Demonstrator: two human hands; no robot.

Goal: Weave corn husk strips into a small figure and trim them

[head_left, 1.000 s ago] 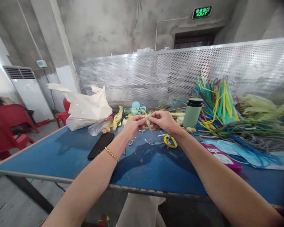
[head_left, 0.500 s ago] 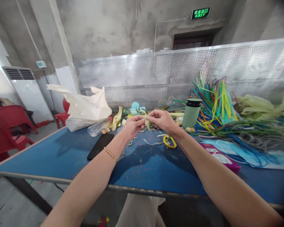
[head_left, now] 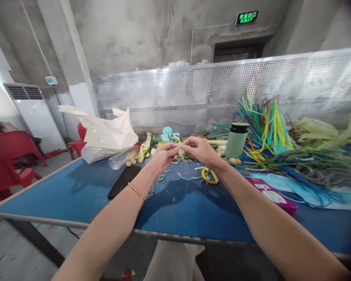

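Between my two hands, above the far half of the blue table (head_left: 76,199), is a small pale yellow knotted strip (head_left: 180,151) with loose ends sticking up and hanging down. It looks like dried husk or cord, but its exact kind is unclear. My left hand (head_left: 164,155), with a gold bead bracelet (head_left: 136,191) on the wrist, pinches it from the left. From the right, my right hand (head_left: 199,150) pinches it with thumb and index finger. The fingertips of both hands nearly meet. Below them on the table lie a yellow ring (head_left: 210,176) and a thin pale string (head_left: 190,177).
Left are a black phone (head_left: 124,182), a clear bottle (head_left: 121,158) and a white plastic bag (head_left: 108,132). At right stand a green canister (head_left: 236,142) and a bundle of coloured strips (head_left: 272,132), with a purple box (head_left: 273,195) nearer. A perforated metal screen (head_left: 163,91) runs behind.
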